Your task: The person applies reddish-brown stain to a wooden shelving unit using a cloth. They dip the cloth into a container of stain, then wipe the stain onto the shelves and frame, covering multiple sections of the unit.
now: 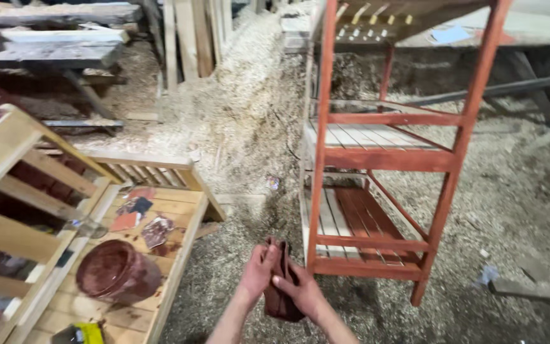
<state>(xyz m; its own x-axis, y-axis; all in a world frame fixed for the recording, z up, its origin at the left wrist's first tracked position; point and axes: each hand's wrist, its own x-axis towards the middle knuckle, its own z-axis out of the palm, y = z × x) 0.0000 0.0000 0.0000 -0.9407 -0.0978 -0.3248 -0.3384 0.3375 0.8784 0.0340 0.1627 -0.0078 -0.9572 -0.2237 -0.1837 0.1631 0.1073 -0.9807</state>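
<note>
Both hands clasp one dark red folded cloth (pixel 279 293), long axis running twelve to six: left hand (pixel 259 269) and right hand (pixel 302 290) each closed round it, red-painted wooden shelf rack (pixel 389 159) at one o'clock.

Small yellow-green pkg (pixel 86 332) at bottom edge, near red-brown bucket (pixel 117 271).

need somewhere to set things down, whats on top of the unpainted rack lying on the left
On the unpainted rack: a stained bucket on its side, sandpaper scraps, a yellow item. The bucket's inside cannot be seen.

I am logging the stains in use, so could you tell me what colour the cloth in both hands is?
The cloth is dark reddish-brown, best seen in the head view.
</note>
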